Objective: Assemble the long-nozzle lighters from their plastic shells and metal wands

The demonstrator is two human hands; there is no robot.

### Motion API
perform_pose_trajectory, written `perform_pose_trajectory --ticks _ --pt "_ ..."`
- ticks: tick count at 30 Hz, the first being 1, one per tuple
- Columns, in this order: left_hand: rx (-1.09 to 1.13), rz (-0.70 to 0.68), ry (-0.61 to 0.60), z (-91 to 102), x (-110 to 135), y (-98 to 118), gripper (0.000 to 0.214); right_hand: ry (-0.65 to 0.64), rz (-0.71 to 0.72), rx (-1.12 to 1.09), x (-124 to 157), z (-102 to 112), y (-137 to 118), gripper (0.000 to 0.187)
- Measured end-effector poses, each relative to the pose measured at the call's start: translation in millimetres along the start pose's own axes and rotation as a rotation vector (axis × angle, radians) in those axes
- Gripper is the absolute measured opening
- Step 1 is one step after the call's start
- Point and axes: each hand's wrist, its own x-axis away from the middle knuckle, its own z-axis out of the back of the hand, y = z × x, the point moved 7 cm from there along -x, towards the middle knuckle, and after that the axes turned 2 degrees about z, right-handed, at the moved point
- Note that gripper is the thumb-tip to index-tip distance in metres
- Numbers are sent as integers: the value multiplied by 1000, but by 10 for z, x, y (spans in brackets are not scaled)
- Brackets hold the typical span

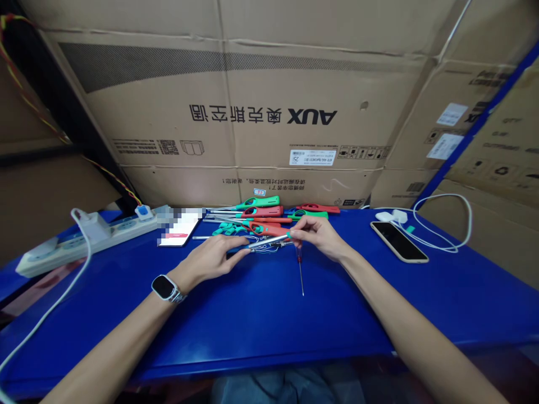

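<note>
My left hand (221, 252) is closed around the blue end of a slim silver metal tube (267, 242), which looks like part of a stick lighter. At the tube's right end, my right hand (316, 235) pinches a small teal piece. Below that hand a screwdriver (300, 275) with a clear red handle lies on the table, its tip towards me. Just behind the hands are several stick lighters, among them a green one (263, 202), a red one (265, 212) and an orange-red one (267, 228). Small teal parts (229, 228) and thin white wires (269, 247) lie among them.
The blue table (261, 320) backs onto a large cardboard panel (261, 84). To the left are a white power strip (105, 238) with plugs and a bright-screened phone (181, 227). A dark-screened phone (400, 241) lies right, beside a white charging cable (467, 216).
</note>
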Motion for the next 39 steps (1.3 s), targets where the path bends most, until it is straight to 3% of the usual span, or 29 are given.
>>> perform_pose_trajectory --ticks 4,10,17,23,27,35,39 --pt "-64 -11 0 -17 6 -12 36 11 28 45 11 -15 -8 29" --pt "90 -78 5 -27 -45 152 37 1 76 88 34 -249 -32 26" --pt "104 71 48 -9 -64 77 38 151 -43 -149 0 -324 88 36" --pt "166 139 77 -61 -85 175 77 135 -10 -112 35 -620 181 34" --pt "167 153 72 -60 -93 245 76 150 33 -83 47 -695 190 33" --pt "336 108 58 -57 -68 345 67 38 193 118 103 -728 -3 25" --pt "391 94 93 -69 -87 319 60 48 158 91 98 -733 23 26"
